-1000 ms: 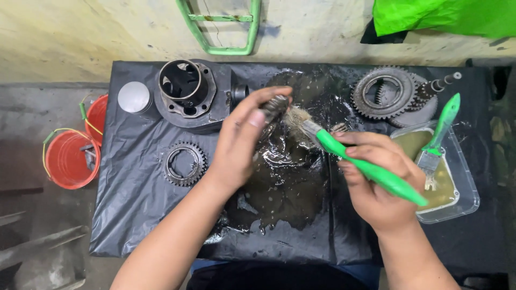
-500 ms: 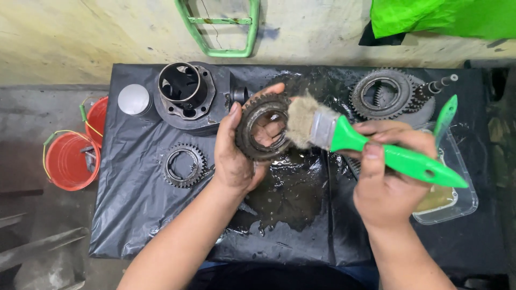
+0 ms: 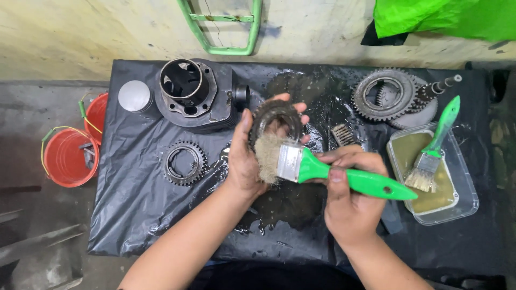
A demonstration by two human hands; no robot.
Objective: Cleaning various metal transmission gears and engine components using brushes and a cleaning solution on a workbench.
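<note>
Left hand point(image 3: 244, 161) cups gear point(image 3: 275, 122) — right hand point(image 3: 349, 198) levels brush point(image 3: 322, 169).

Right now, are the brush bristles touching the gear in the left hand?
Touching. The head view shows the paintbrush bristles pressed against the lower edge of the gear, no gap between them.

Stained pale wall point(image 3: 80, 32), grey concrete floor point(image 3: 32, 236), black-sheeted table point(image 3: 134, 215)

Dark oily ring gear point(image 3: 275, 115) upright in left hand point(image 3: 244, 161), green-handled brush point(image 3: 322, 169) bristles against it
</note>
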